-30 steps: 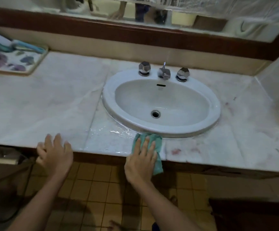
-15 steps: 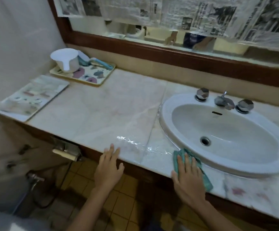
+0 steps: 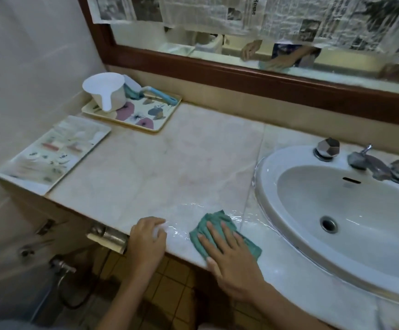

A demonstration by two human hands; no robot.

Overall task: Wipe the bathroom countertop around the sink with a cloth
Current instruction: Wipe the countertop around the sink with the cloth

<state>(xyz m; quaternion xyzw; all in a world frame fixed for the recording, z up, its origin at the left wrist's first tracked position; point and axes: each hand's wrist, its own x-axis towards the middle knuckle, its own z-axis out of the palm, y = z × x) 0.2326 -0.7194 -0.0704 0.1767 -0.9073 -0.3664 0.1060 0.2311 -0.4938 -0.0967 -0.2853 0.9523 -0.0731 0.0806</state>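
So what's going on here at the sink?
A person is wiping the countertop. The right hand presses a green cloth flat on the wet front edge, just left of the sink. The left hand rests on the edge beside it, holding nothing. Two trays sit at the far left, one bearing a white scoop.

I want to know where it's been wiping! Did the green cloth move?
Yes. The cloth slid left along the counter's front edge, away from the sink, onto the flat marble beside it.
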